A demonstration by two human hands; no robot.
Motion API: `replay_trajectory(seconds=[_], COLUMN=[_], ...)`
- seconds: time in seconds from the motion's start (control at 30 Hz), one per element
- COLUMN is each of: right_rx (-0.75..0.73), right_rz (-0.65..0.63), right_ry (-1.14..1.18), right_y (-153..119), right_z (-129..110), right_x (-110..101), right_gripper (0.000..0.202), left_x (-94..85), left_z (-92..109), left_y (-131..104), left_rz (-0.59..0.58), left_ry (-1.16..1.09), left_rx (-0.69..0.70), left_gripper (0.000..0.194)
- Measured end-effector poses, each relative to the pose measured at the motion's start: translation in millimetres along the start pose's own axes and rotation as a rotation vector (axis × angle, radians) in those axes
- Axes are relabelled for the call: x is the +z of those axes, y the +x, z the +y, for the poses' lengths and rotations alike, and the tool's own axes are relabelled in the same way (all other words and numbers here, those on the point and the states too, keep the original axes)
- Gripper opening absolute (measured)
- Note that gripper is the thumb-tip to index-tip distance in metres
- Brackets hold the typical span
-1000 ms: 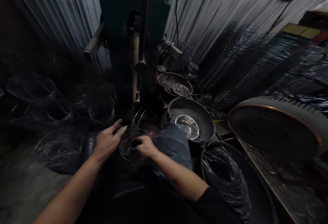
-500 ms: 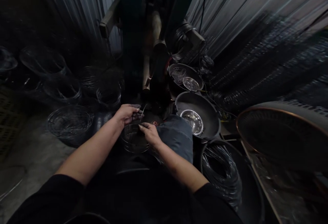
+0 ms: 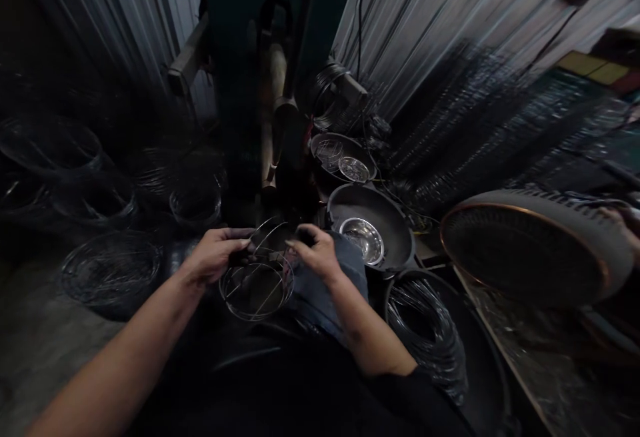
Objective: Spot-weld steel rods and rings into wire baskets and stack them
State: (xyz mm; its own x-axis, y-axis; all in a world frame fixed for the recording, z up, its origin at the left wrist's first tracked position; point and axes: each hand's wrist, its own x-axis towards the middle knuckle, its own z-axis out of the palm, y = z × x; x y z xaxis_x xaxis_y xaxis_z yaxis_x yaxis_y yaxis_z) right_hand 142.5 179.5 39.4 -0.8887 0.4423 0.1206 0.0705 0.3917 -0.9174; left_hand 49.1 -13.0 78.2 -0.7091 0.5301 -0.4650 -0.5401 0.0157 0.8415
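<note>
My left hand [image 3: 219,253] is closed, thumb against fingers, on thin curved metal wire [image 3: 267,231] that arcs up and to the right. Just across from it, my right hand [image 3: 316,250] has its fingers curled in a pinch near the wire's far end; whatever is between the fingertips is too small and dark to make out. Below both hands, a round wire frame [image 3: 257,290] with crossing wires rests at my lap, tilted so its circular rim faces up. Dark surroundings hide where the frame's back edge meets the wire.
To the right stand a dark round pan [image 3: 373,200] holding a shiny metal bowl [image 3: 367,240], a farther pan with another bowl [image 3: 354,169], and a wire coil [image 3: 430,330]. A large round fan-like housing [image 3: 530,250] is at far right. A dark machine [image 3: 275,90] rises ahead; wire bundles [image 3: 113,267] lie left.
The view has turned right. My hands have moved apart, the right one lifting off the round frame's rim. The frame now tilts more toward me, and more curved wire shows between the hands.
</note>
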Motion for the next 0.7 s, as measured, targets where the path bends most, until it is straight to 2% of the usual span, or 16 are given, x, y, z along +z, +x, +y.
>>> replay_trajectory(seconds=[0.03,0.07,0.13,0.23,0.3,0.37,0.43,0.53,0.6,0.7], right_rx=[-0.05,-0.098,-0.149,-0.156,-0.19,-0.232,-0.256,-0.288,-0.327,-0.392], right_rz=[0.072,0.071,-0.08,-0.285,-0.293,-0.238,-0.155,-0.037,0.004,-0.006], right_ry=[-0.016,-0.019,0.034,0.153,0.169,0.167,0.171,0.134,0.054,-0.171], right_y=[7.5,14.7,27.1,37.3,39.5,41.0,44.7,56.8,68.3,86.6], right_z=[-5.5,-10.9,-20.4,-31.6,-37.7,-43.3,-48.4,-54.8,-57.4,-58.7], right_x=[-9.9,-17.7,-26.6,-27.6,-24.3,-20.3,-16.2,-10.9,-8.8,-7.9], right_gripper=[0.039,0.048,0.052,0.033,0.023,0.016,0.011,0.008,0.009,0.014], left_x=[-1.4,-2.7,-4.9,-7.5,-7.2,-4.1,0.3,3.7,2.4,-0.8], left_z=[2.6,4.9,9.5,16.5,20.9,24.4,27.1,31.6,36.4,44.9], left_y=[-3.9,-6.9,-11.0,-16.5,-20.5,-21.8,-16.7,5.0,24.0,48.4], left_rz=[-0.01,-0.02,-0.041,-0.075,-0.078,-0.041,0.052,0.193,0.229,0.263], left_ry=[-0.002,-0.003,0.017,0.095,0.197,0.387,0.64,0.946,1.076,1.238], left_rx=[-0.012,-0.023,-0.015,0.013,0.077,0.249,0.542,0.942,1.057,1.098], left_gripper=[0.034,0.037,0.041,0.046,0.05,0.054,0.05,0.042,0.043,0.041])
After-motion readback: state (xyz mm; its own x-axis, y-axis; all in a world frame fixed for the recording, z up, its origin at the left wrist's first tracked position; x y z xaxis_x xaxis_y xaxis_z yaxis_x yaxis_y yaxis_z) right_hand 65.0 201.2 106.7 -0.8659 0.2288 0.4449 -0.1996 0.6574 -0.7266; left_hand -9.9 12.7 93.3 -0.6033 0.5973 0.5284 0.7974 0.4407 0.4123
